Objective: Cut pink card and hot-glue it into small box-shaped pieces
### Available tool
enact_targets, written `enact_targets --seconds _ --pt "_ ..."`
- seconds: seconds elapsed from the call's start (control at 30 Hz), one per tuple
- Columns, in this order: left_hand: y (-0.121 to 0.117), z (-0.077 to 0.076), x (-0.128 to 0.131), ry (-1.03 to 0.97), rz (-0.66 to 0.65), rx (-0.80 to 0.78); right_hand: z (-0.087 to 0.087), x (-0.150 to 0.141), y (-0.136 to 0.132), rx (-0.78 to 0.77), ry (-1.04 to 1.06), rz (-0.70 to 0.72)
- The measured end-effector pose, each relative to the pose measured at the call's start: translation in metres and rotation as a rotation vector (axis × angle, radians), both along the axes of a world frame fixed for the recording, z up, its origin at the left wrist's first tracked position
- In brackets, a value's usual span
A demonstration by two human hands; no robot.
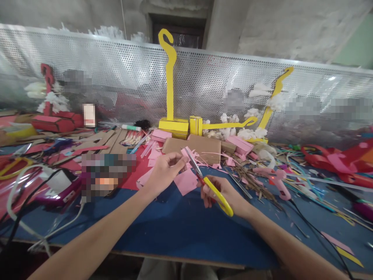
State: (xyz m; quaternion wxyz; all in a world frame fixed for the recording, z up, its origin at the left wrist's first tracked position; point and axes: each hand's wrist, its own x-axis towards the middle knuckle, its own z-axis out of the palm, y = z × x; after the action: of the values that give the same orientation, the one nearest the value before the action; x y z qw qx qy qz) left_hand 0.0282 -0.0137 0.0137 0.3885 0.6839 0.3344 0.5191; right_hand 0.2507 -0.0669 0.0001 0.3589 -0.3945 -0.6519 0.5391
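My right hand [217,190] grips a pair of scissors [215,190] by yellow and red handles, the blades pointing up and to the left. At the blades is a small piece of pink paper [186,151], pinched between the thumb and fingers of my left hand [169,169]. Below the blades, a larger pink paper piece [186,182] lies on the blue tabletop [180,229]. Just beyond my hands lies a flat brown cardboard piece [210,146] with thin pink strips over it.
Yellow hook-shaped models [173,126] stand along a perforated metal screen [131,85]; a red one [55,122] stands left. A pink glue gun [278,181] with a black cord lies right. Cardboard strips [116,140], paper scraps, twigs [259,186] and a purple device [58,190] with cables crowd the table.
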Motion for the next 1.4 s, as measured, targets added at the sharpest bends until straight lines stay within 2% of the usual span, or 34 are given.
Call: enact_targets --seconds 0.77,1.0,1.2,1.4 --pt "0.002 -0.002 0.001 -0.068 0.016 -0.01 -0.009 -0.004 0.005 -0.026 0.007 -0.065" --pt "0.002 -0.003 0.0 -0.071 0.009 -0.023 -0.014 -0.003 0.007 0.004 -0.047 -0.082" --pt "0.002 -0.002 -0.001 -0.062 0.013 -0.023 -0.016 -0.002 0.012 0.127 -0.211 -0.154" --pt "0.003 -0.003 -0.002 -0.012 0.019 -0.024 -0.009 0.026 0.027 0.409 -0.483 -0.408"
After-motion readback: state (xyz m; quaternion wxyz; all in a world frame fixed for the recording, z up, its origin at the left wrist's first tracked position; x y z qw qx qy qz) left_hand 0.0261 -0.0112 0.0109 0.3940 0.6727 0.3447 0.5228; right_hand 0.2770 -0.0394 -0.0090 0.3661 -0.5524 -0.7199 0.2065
